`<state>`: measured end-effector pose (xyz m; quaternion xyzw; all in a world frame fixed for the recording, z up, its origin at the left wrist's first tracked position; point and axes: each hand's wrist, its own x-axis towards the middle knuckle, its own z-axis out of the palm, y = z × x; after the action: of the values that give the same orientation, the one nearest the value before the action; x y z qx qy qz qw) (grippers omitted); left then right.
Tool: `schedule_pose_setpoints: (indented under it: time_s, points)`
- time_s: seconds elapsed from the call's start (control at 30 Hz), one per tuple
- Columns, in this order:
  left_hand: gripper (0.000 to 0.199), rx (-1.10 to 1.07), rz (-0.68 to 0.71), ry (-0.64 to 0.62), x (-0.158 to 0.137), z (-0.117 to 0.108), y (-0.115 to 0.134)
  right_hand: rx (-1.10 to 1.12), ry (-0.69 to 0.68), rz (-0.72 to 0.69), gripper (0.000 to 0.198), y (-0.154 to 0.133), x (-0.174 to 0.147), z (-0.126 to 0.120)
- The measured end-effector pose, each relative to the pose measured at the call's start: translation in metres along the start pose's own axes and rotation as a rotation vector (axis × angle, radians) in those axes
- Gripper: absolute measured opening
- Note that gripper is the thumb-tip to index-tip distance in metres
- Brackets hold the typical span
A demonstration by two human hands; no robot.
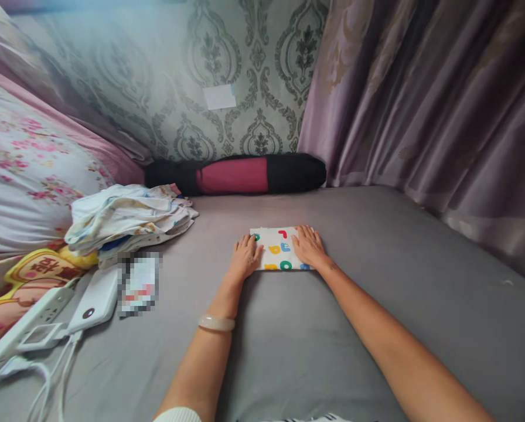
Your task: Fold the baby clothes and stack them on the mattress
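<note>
A white folded cloth (275, 249) printed with colourful letters lies flat on the grey bed sheet (289, 328). My left hand (245, 255) rests on its left edge, fingers stretched forward. On the right edge my right hand (309, 245) lies flat, with its fingers pointing away from me. Both palms press down from above, and neither hand grips the cloth. A pale bangle (216, 323) circles my left forearm.
To the left sit a pile of crumpled clothes (130, 214), a white power bank (96, 296), a power strip (47, 308) with cables and a blurred packet (140, 284). A black and red roll (234, 174) lies against the wall. Purple curtains (398, 99) hang at right.
</note>
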<state>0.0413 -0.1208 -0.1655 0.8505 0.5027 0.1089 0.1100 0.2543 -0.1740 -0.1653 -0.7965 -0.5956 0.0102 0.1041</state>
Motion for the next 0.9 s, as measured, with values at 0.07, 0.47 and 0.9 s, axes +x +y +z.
schedule_pose_setpoints:
  time_s: [0.07,0.47,0.9]
  points:
    - [0.050,-0.006,0.005,-0.005,-0.001,-0.001,-0.001,-0.004,0.009,0.013,0.057,-0.003,0.000,0.004]
    - [0.046,-0.089,0.004,-0.006,0.002,0.002,-0.006,-0.019,0.009,0.031,0.055,-0.009,0.000,0.005]
    - [0.041,-0.131,0.047,0.077,0.007,0.011,-0.014,0.031,0.059,-0.053,0.058,-0.046,-0.013,0.013]
